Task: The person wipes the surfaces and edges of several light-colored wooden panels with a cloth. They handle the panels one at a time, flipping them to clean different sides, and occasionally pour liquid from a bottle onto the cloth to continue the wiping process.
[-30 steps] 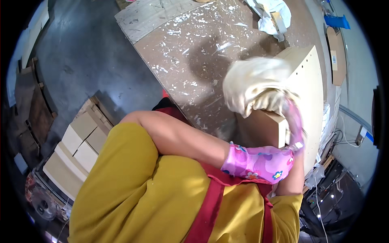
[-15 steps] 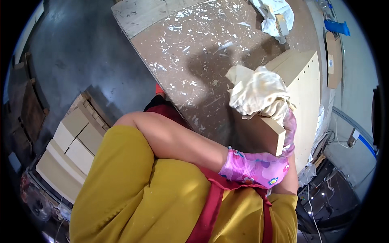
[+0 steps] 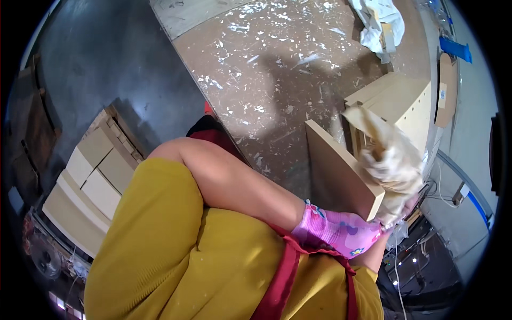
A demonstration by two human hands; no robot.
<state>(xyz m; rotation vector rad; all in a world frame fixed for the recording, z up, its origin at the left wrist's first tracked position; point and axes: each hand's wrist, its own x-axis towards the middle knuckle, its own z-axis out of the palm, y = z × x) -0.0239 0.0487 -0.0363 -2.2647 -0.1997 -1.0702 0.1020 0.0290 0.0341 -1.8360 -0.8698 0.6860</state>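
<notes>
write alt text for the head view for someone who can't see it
A person in a yellow top and red apron holds a pale wooden board on edge at a paint-flecked workbench. The left hand, in a pink flowered glove, grips its near end; the right hand presses a cream rag to its edge.

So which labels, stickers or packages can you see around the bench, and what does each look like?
White label: small upright rectangle on the rounded tan board at the right wall.
Blue tape piece: flat strip on the wall just above that board.
Pale flat blocks: stacked on the floor at left; packaging or boards, unclear.
</notes>
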